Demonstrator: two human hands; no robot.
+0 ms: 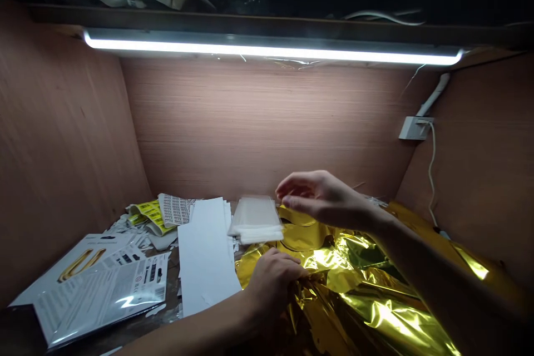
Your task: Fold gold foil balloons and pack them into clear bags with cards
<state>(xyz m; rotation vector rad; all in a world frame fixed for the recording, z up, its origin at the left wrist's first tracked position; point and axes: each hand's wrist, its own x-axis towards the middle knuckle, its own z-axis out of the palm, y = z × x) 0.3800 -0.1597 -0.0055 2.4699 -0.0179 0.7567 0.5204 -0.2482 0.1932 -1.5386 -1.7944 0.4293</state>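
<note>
My right hand [321,198] hovers above the bench, fingers stretched toward a stack of clear plastic sleeves [256,219], its fingertips at the stack's right edge; whether it grips one is unclear. My left hand [271,278] lies knuckles-up with fingers curled down onto crumpled gold foil [367,289] that spreads across the right half of the bench. A pile of white paper strips [206,253] lies just left of my left hand.
Printed packages in glossy bags [100,289] lie front left. Yellow and white label sheets [162,212] sit at the back left. Wooden walls close in three sides, with a light bar [271,53] overhead and a socket with cable [413,128] at right.
</note>
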